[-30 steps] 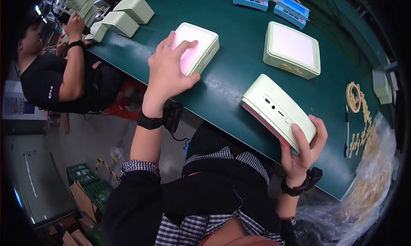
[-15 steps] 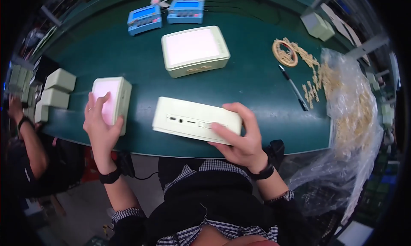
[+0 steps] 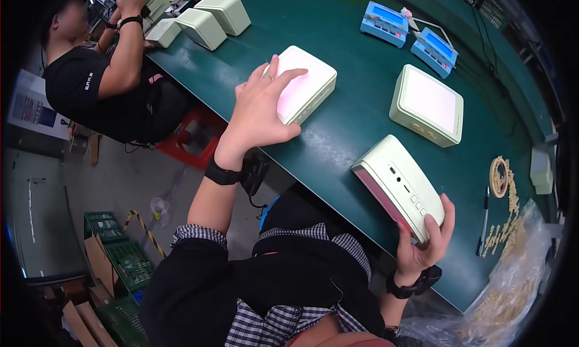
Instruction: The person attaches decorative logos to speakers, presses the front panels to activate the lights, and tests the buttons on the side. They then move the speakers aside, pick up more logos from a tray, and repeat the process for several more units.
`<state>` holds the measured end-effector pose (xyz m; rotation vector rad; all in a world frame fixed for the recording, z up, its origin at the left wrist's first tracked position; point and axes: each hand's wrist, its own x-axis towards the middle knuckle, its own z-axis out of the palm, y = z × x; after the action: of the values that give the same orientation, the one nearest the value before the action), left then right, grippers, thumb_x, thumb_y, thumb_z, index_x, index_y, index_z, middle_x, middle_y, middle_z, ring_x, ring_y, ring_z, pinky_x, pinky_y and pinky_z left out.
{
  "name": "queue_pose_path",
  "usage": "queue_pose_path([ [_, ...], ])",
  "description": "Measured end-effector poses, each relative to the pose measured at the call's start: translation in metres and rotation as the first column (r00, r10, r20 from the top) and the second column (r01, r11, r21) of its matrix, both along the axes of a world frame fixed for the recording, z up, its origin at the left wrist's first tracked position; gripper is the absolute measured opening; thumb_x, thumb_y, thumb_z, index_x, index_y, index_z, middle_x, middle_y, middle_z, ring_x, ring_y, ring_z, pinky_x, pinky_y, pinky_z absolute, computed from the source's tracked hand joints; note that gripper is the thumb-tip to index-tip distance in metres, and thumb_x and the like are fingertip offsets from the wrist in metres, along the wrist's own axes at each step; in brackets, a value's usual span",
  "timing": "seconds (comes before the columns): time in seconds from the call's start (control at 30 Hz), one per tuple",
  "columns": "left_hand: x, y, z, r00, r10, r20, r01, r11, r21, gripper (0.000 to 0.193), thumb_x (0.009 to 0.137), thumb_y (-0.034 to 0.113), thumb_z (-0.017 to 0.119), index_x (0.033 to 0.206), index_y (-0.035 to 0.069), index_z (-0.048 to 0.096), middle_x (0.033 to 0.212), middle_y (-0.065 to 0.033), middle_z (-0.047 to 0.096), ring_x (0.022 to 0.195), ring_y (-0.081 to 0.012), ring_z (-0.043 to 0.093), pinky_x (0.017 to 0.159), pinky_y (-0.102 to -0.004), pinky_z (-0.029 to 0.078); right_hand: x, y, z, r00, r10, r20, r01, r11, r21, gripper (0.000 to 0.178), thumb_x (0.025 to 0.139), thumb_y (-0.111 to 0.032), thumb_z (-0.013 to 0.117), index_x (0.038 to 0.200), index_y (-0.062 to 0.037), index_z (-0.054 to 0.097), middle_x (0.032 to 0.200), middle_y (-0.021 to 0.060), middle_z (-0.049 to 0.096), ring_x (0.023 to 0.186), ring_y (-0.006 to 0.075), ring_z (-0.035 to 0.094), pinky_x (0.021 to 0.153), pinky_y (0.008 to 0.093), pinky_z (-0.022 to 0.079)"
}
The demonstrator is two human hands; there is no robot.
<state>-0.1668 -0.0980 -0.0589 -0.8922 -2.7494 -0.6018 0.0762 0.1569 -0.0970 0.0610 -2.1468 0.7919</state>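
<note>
My left hand [image 3: 259, 108] spans a cream box-shaped device [image 3: 310, 99] with a glowing pinkish-white panel on top. The thumb presses one side and the index finger stretches across the panel. At the table's near edge, my right hand [image 3: 425, 244] grips the end of a second cream box-shaped device [image 3: 401, 178], tilted so that its side with small ports and buttons faces up. This one's panel shows as a dark reddish strip. A third such device [image 3: 429, 102], its panel lit white, stands beyond it on the green table [image 3: 338, 166].
Two blue instruments with screens [image 3: 386, 24] stand at the back. More cream boxes [image 3: 223, 15] sit far left, near a co-worker [image 3: 102, 81]. On the right lie a tape roll [image 3: 499, 177], a pen [image 3: 485, 220] and a clear plastic bag [image 3: 512, 280] of small tan pieces.
The view has swung left, bringing in the co-worker and floor crates. My left hand stays on its device. The device in my right hand has tilted, showing its reddish panel edge.
</note>
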Motion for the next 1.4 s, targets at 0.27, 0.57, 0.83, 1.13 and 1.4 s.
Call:
queue_pose_path([
  [0.27,-0.001,0.002,0.001,0.998,-0.007,0.067,0.001,0.997,0.077,0.096,0.050,0.022,0.071,0.143,0.018,0.043,0.144,-0.0324,0.043,0.138,-0.0439,0.036,0.103,-0.0521,0.032,0.001,-0.004,0.001,1.000,-0.020,0.021,0.019,0.999,0.031,0.058,0.076,-0.010,0.083,0.125,-0.0128,0.052,0.135,0.0312,0.050,0.117,0.0436,0.057,0.091,0.0457,0.052],
  [0.57,0.000,-0.001,-0.002,1.000,0.017,0.026,-0.018,0.999,0.044,0.096,0.053,0.020,0.070,0.144,0.013,0.041,0.148,-0.0314,0.039,0.138,-0.0439,0.037,0.110,-0.0500,0.031,0.000,-0.002,-0.002,1.000,-0.024,-0.004,0.024,1.000,0.017,0.058,0.074,-0.013,0.084,0.123,-0.0131,0.053,0.134,0.0309,0.051,0.116,0.0445,0.058,0.090,0.0455,0.053],
  [0.83,-0.001,0.004,0.000,0.998,0.041,0.037,-0.043,0.998,0.040,0.101,0.053,0.022,0.074,0.146,0.011,0.038,0.146,-0.0318,0.040,0.138,-0.0443,0.036,0.105,-0.0561,0.032,0.001,-0.003,0.012,0.998,-0.019,0.064,0.017,1.000,0.021,0.053,0.074,-0.008,0.079,0.122,-0.0115,0.058,0.131,0.0286,0.051,0.114,0.0425,0.057,0.091,0.0475,0.049],
  [1.13,-0.007,0.019,0.003,0.989,0.144,-0.017,-0.143,0.989,0.039,0.098,0.056,0.031,0.079,0.141,0.002,0.039,0.123,-0.0289,0.057,0.113,-0.0430,0.058,0.094,-0.0503,0.047,-0.014,-0.007,0.057,0.943,-0.003,0.333,-0.061,0.982,0.181,0.046,0.067,-0.005,0.075,0.113,-0.0098,0.069,0.126,0.0257,0.053,0.109,0.0411,0.056,0.093,0.0492,0.045],
  [1.4,-0.010,0.032,0.003,0.977,0.173,-0.122,-0.184,0.979,-0.089,0.089,0.055,0.031,0.080,0.130,-0.003,0.045,0.105,-0.0240,0.063,0.093,-0.0392,0.066,0.082,-0.0446,0.055,-0.021,-0.009,0.070,0.935,-0.027,0.353,-0.067,0.965,0.252,0.042,0.065,-0.015,0.082,0.105,-0.0081,0.070,0.126,0.0221,0.057,0.117,0.0436,0.054,0.100,0.0561,0.040],
])
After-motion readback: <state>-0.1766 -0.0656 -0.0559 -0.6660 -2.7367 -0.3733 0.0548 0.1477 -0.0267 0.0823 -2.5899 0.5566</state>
